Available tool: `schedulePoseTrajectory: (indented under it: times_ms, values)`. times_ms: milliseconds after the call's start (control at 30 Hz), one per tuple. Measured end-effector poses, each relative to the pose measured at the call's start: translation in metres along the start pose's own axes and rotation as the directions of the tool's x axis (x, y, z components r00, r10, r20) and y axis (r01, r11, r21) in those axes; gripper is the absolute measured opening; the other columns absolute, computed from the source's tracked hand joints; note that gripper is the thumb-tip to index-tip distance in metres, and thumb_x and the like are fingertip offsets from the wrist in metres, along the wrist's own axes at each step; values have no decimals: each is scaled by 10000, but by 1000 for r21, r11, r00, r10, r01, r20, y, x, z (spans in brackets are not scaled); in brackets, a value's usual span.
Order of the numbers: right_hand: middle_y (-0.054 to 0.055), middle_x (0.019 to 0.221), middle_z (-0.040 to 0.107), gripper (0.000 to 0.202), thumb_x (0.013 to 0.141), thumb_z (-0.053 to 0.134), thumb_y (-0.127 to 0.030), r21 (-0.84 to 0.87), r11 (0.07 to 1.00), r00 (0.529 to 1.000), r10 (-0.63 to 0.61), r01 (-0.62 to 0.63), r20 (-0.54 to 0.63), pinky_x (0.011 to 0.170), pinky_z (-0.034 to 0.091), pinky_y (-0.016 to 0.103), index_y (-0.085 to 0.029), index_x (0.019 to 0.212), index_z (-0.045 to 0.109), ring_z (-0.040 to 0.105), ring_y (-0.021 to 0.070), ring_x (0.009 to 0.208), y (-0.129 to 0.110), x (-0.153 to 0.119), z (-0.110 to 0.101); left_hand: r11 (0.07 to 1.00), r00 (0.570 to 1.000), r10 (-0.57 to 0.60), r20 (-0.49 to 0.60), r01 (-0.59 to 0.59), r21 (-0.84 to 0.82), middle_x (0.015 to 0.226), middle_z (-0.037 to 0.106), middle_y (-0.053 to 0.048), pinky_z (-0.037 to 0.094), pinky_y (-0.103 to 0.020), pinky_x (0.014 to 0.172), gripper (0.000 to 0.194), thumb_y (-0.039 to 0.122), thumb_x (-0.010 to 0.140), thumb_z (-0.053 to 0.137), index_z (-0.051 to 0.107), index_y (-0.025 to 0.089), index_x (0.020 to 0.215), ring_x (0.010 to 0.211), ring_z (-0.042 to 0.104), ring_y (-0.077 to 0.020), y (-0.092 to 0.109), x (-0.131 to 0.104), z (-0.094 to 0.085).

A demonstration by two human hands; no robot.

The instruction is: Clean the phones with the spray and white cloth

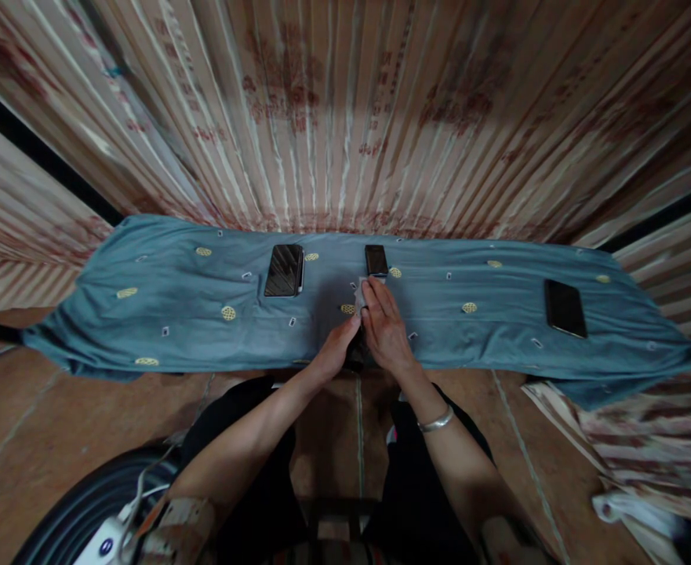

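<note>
Near the front edge of the cloth-covered table, my two hands meet in the middle. My right hand (385, 326), with a silver bracelet at the wrist, has its fingers bent together over a pale, thin wipe (361, 292). My left hand (338, 345) is closed at the side of a dark, glossy object (354, 357); my hands cover most of it, so its kind is unclear. Just beyond my right fingertips lies a small black phone (376, 260). Farther left rests a larger dark phone (285, 270), apparently stacked on another flat item.
A black tablet-like device (565, 308) lies toward the right end of the table. The blue patterned cloth (145, 314) has creases and hanging corners. Pleated curtains (345, 118) stand behind. On the floor at lower left are a coiled black hose (56, 510) and a white power strip (101, 545).
</note>
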State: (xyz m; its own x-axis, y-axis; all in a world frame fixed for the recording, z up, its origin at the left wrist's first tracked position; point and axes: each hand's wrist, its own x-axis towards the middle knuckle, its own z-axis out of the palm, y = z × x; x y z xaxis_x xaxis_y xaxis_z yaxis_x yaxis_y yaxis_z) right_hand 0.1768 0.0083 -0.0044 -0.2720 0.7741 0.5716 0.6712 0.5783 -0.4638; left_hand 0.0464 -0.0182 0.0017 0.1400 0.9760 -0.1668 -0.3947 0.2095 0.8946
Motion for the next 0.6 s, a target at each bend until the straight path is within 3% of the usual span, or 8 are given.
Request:
schedulePoseTrajectory:
  times_ms: [100,267,600]
  values:
    - [160,1574,393,520,1046,287,-289,4,1000,1000,20,-19,-20,1221,304,536,-161,1549,321,307,247,1497,3,1,0,999,999,-35,-1,35,38,999,780,-66,344,-413,1155,322,454,858,656,779,196,1006,1262,586,-294,1,-2,1]
    - [151,1556,425,525,1046,279,-303,20,998,998,55,-54,-34,1210,322,528,-176,1554,308,346,244,1479,5,2,-2,987,987,-163,-9,163,16,839,774,-83,517,-398,881,418,537,849,640,778,167,985,921,717,-302,1,-6,1]
    - [188,1456,533,510,1041,282,-305,36,993,990,116,-113,-84,1179,367,500,-119,1503,394,456,247,1403,15,1,0,982,982,-190,18,190,8,681,730,-71,524,-306,639,618,728,761,615,743,130,851,617,676,-201,7,-7,2]
